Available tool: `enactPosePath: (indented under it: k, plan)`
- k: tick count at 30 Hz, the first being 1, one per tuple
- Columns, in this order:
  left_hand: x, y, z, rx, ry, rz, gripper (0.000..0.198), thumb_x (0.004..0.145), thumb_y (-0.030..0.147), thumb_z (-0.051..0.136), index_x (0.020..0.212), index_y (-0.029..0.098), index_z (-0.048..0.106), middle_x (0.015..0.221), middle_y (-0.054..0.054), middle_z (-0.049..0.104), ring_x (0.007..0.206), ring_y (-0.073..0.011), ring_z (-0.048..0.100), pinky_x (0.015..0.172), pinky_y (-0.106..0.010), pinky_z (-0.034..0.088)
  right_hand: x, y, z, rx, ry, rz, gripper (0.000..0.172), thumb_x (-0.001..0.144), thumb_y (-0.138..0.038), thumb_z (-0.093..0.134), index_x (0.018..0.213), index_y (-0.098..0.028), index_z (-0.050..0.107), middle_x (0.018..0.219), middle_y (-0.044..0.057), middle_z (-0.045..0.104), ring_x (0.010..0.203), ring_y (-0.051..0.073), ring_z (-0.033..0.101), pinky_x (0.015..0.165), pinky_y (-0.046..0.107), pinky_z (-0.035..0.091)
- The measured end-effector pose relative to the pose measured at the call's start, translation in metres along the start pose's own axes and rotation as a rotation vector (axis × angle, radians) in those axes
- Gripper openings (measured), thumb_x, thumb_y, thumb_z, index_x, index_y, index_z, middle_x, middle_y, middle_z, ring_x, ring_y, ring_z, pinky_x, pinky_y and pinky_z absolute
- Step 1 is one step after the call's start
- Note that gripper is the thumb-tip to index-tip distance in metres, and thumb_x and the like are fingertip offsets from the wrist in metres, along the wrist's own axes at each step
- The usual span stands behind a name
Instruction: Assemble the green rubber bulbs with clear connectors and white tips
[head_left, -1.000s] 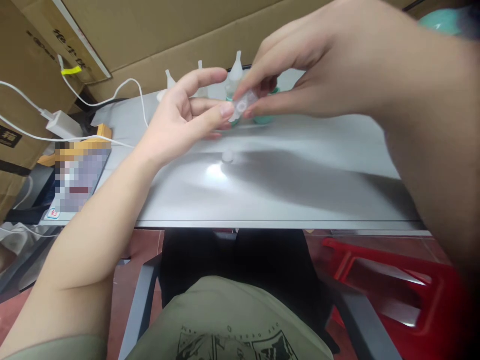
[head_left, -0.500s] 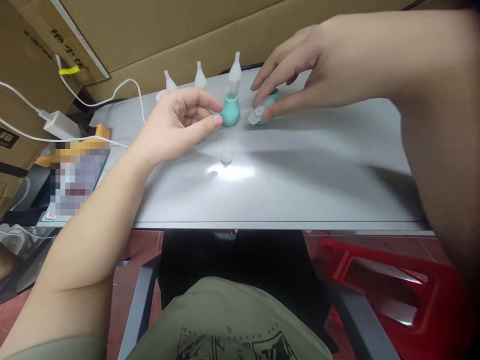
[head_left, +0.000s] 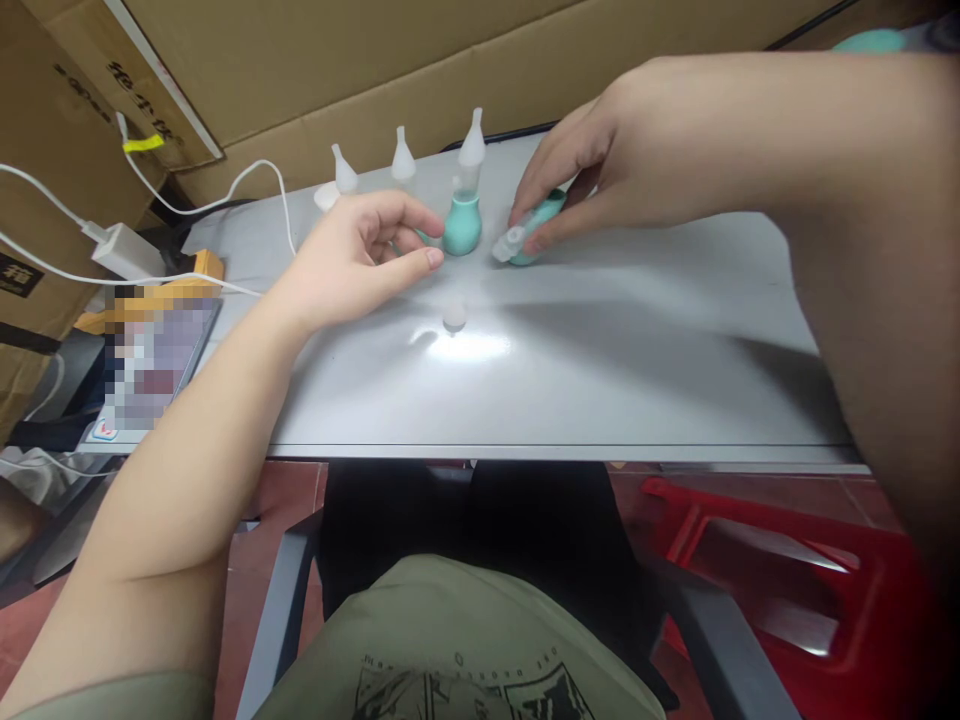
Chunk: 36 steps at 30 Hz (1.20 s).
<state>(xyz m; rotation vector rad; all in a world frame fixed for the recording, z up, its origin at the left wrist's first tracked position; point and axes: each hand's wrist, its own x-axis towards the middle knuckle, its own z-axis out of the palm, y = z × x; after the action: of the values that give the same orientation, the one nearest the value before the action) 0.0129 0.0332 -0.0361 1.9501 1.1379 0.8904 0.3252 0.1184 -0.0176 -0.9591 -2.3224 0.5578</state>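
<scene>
My left hand point(head_left: 367, 240) is open beside a teal bulb nasal aspirator point(head_left: 462, 226), its thumb and forefinger apart with a small gap to the bulb. This aspirator stands upright with a clear tube and a white pointed tip. My right hand point(head_left: 574, 180) closes its thumb and fingers round another nasal aspirator point(head_left: 550, 207), which lies tilted with its clear end point(head_left: 511, 243) towards me. The fingers hide much of it. Two more white tips, a middle one point(head_left: 403, 155) and a left one point(head_left: 345, 170), rise behind my left hand, which hides what is beneath.
A small round whitish piece point(head_left: 454, 317) lies on the grey table point(head_left: 637, 370). To the left are a phone point(head_left: 161, 365) on a yellow stand point(head_left: 206, 268), a white charger point(head_left: 126, 252) and loose cables. Cardboard point(head_left: 315, 70) walls the back; a red stool point(head_left: 757, 540) stands below right.
My left fingers have come slightly away from the upright teal bulb. My right fingers have moved down and closed in round the tilted aspirator, showing more of its teal part.
</scene>
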Motion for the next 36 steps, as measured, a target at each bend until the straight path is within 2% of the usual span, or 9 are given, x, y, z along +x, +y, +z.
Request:
enactPosePath:
  k: [1,3,9,12,16,21,23,30,36]
  plan:
    - [0.0,0.0,0.0,0.003,-0.004,-0.003,0.024,0.092,0.031,0.094,0.114,0.022,0.087,0.088,-0.004,0.08,0.07,-0.017,0.068,0.062,-0.029,0.05,0.0,-0.007,0.0,-0.134,-0.107,0.022,0.038,0.059,-0.021,0.12,0.083,-0.036,0.095,0.075,-0.009,0.08,0.054,0.009,0.05,0.052,0.036,0.031]
    - [-0.001,-0.001,0.0,0.015,-0.004,-0.001,0.026,0.091,0.03,0.096,0.115,0.022,0.089,0.091,-0.005,0.082,0.071,-0.0178,0.069,0.063,-0.03,0.051,-0.004,-0.024,0.001,-0.229,-0.105,0.058,0.036,0.066,-0.024,0.119,0.091,-0.037,0.097,0.083,-0.008,0.084,0.06,0.01,0.058,0.056,0.035,0.038]
    - [0.0,0.002,0.0,0.004,-0.039,0.017,0.039,0.089,0.035,0.105,0.122,0.023,0.087,0.117,-0.008,0.087,0.087,-0.0204,0.079,0.075,-0.028,0.06,-0.02,-0.067,0.017,0.081,0.062,-0.038,0.023,0.087,-0.02,0.107,0.105,-0.032,0.099,0.097,-0.004,0.086,0.083,0.011,0.069,0.073,0.034,0.047]
    - [0.001,-0.001,0.001,-0.056,-0.06,0.027,0.043,0.089,0.035,0.107,0.125,0.025,0.084,0.127,-0.008,0.086,0.095,-0.0215,0.081,0.082,-0.027,0.063,-0.02,-0.071,0.033,0.235,0.13,-0.066,0.022,0.088,-0.022,0.104,0.108,-0.029,0.098,0.098,-0.002,0.085,0.085,0.012,0.068,0.076,0.032,0.049]
    - [0.004,-0.007,0.004,-0.101,-0.061,0.049,0.034,0.095,0.032,0.098,0.124,0.024,0.082,0.118,-0.006,0.083,0.083,-0.0189,0.077,0.075,-0.029,0.065,-0.013,-0.065,0.049,0.356,0.151,-0.088,0.023,0.087,-0.017,0.097,0.102,-0.034,0.097,0.097,-0.004,0.087,0.088,0.012,0.072,0.08,0.029,0.058]
    - [0.005,-0.004,0.005,-0.107,-0.034,-0.016,0.028,0.093,0.016,0.086,0.12,0.023,0.08,0.107,-0.003,0.079,0.082,-0.018,0.076,0.074,-0.027,0.067,-0.013,-0.063,0.05,0.491,0.137,-0.126,0.014,0.087,-0.027,0.099,0.099,-0.033,0.096,0.107,-0.002,0.09,0.099,0.017,0.081,0.1,0.031,0.07]
    - [0.004,-0.001,0.005,-0.098,-0.008,-0.027,0.027,0.09,0.011,0.08,0.114,0.023,0.079,0.103,-0.001,0.077,0.084,-0.0184,0.076,0.074,-0.026,0.067,-0.016,-0.063,0.046,0.498,0.16,-0.121,0.015,0.086,-0.027,0.1,0.101,-0.031,0.096,0.107,-0.001,0.09,0.097,0.015,0.08,0.099,0.031,0.07]
    - [0.003,-0.002,-0.003,-0.119,0.11,-0.041,0.026,0.09,0.003,0.073,0.106,0.023,0.074,0.089,0.0,0.07,0.076,-0.0169,0.064,0.067,-0.026,0.06,-0.018,-0.059,0.04,0.454,0.281,-0.043,0.019,0.078,-0.04,0.106,0.093,-0.033,0.095,0.09,-0.001,0.086,0.079,0.012,0.073,0.074,0.03,0.061]
    - [0.006,0.001,-0.002,-0.328,0.042,-0.128,0.017,0.101,0.008,0.067,0.104,0.021,0.077,0.087,0.0,0.06,0.07,-0.0138,0.058,0.059,-0.022,0.055,-0.017,-0.058,0.039,0.384,0.252,-0.013,0.024,0.076,-0.053,0.1,0.092,-0.037,0.095,0.091,-0.003,0.087,0.082,0.009,0.077,0.075,0.028,0.061]
